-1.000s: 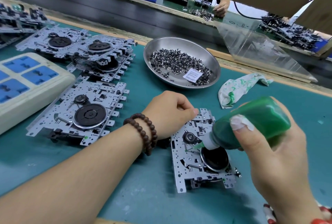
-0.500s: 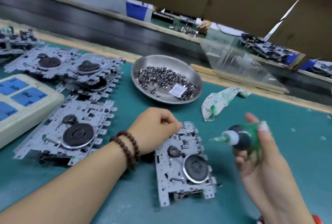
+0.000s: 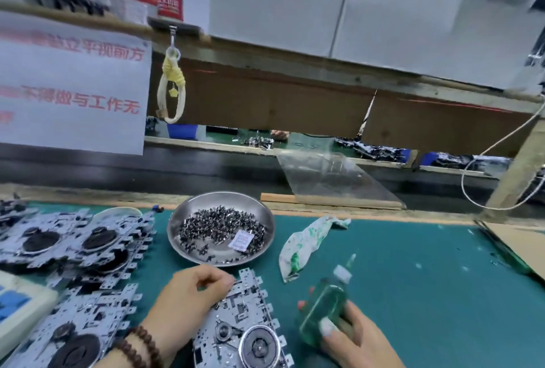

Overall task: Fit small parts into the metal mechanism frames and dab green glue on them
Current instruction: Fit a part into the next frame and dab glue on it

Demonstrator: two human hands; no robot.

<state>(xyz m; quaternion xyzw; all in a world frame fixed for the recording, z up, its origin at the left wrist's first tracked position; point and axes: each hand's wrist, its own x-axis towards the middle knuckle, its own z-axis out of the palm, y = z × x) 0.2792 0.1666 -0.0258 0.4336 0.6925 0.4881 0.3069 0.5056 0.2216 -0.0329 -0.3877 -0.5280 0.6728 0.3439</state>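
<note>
**Frame held down, glue bottle off to the right**

Left hand (image 3: 193,294) is sitting curled on the far-left corner of the perforated silver metal mechanism frame (image 3: 244,323) at near centre, fingertips (image 3: 227,280) bunched against the frame's far edge. Cannot tell whether they are pinching a part. A dark brown bead bracelet (image 3: 138,344) is showing on that wrist.

Right hand (image 3: 356,338) is gripping the translucent green glue bottle (image 3: 323,308) just right of the frame, fingers wrapped round its lower body. The bottle is tilting with its white nozzle (image 3: 343,271) pointing far and right, clear of the frame.

The round stainless steel dish (image 3: 177,220) is lying just beyond the left hand, holding a heap of small dark metal parts (image 3: 218,226) and a white paper sachet (image 3: 241,239). A green-stained white rag (image 3: 306,240) is lying right of the dish, beyond the bottle.

More silver frames with black round wheels (image 3: 73,243) are lying stacked at far left; another one (image 3: 85,329) is sitting at near left, beside the held frame. All of it is resting on the teal bench mat (image 3: 413,279).
</note>
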